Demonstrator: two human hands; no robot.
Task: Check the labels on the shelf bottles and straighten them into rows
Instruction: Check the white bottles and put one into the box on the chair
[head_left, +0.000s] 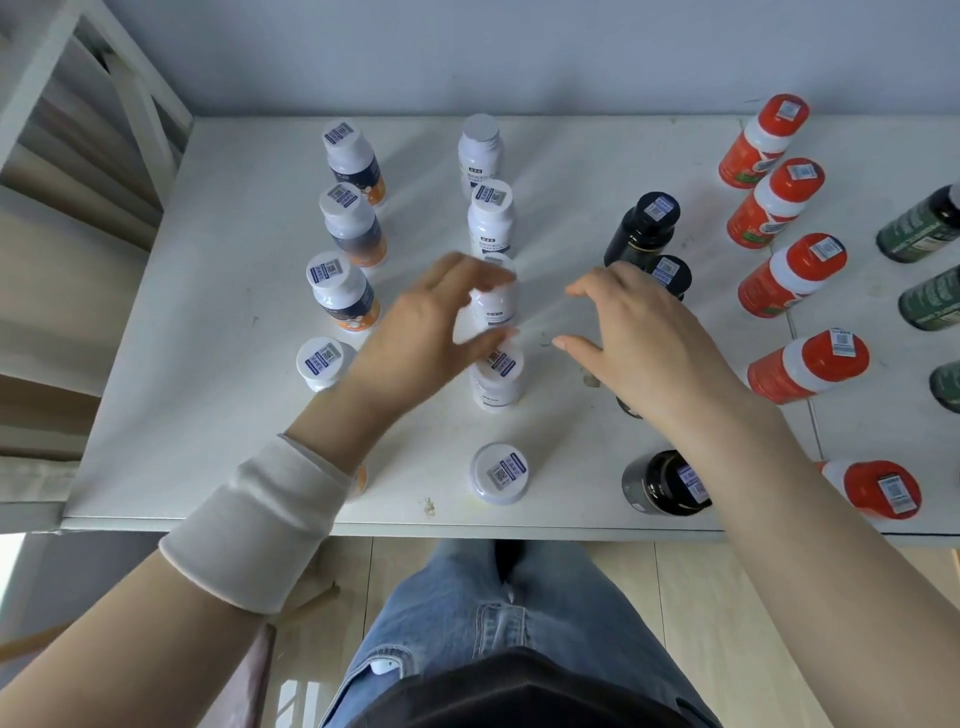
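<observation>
Step in hand: judging by the hands, the third white bottle of the middle column is about to be nudged into line with its neighbours.
How to do it well: take the bottle low on its body rather than by the cap, slide it instead of lifting, and sight it against the white bottle behind and the one in front; turn the printed side toward the shelf edge so it can be read.
Left hand: spread, thumb and fingers curved around the third white bottle; blur makes it impossible to tell whether they touch it, so nothing is clearly held.
Right hand: fingers wide, hovering over bare shelf between the white column and the black bottles; it holds nothing.
Where the bottles are: all stand on the white shelf, in columns running away from the person.
Looks: white bodies with white caps, each cap carrying a small code sticker, except the rearmost white bottle, whose cap is bare; dark print on the front.
Other columns: orange-banded bottles at left, red-capped bottles at right, dark green bottles at the far right edge.
Risk: the right forearm hangs just above a black bottle and could tip it.
</observation>
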